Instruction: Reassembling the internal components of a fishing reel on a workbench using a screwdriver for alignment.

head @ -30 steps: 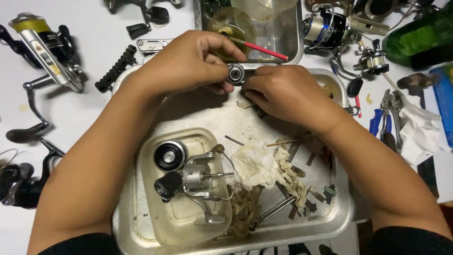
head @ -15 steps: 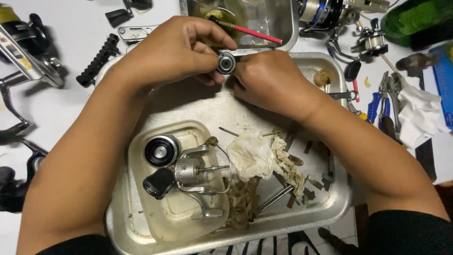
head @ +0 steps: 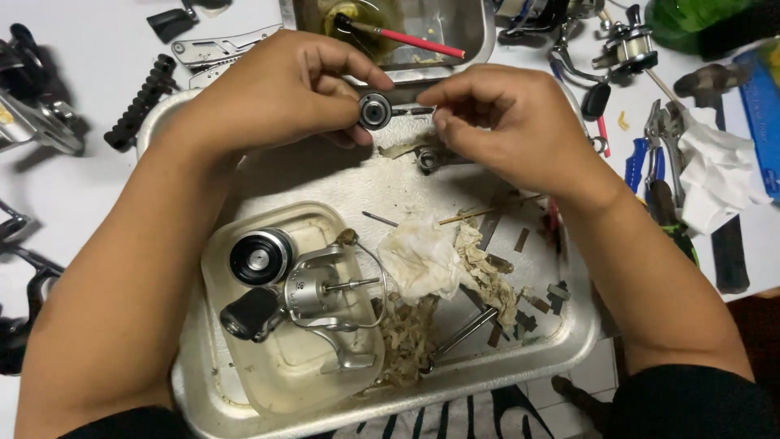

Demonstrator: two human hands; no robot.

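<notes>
The left hand (head: 280,93) is pinching a small round bearing (head: 374,110) between thumb and fingers, holding it above the far rim of the metal tray (head: 569,341). The right hand (head: 508,122) is curling in beside it, fingertips nearly closed; whether they are gripping anything is hard to tell, since the fingers are hiding it. A dark small part (head: 428,158) is lying in the tray just under the hands, half covered by the right one. A reel body (head: 317,293) and spool (head: 260,258) are sitting in a plastic tub (head: 276,382) beside a rag (head: 418,256). Pliers (head: 662,162) are lying on the worktop (head: 73,179), partly under a white cloth (head: 719,175). Reels at the left edge are being cut off.
</notes>
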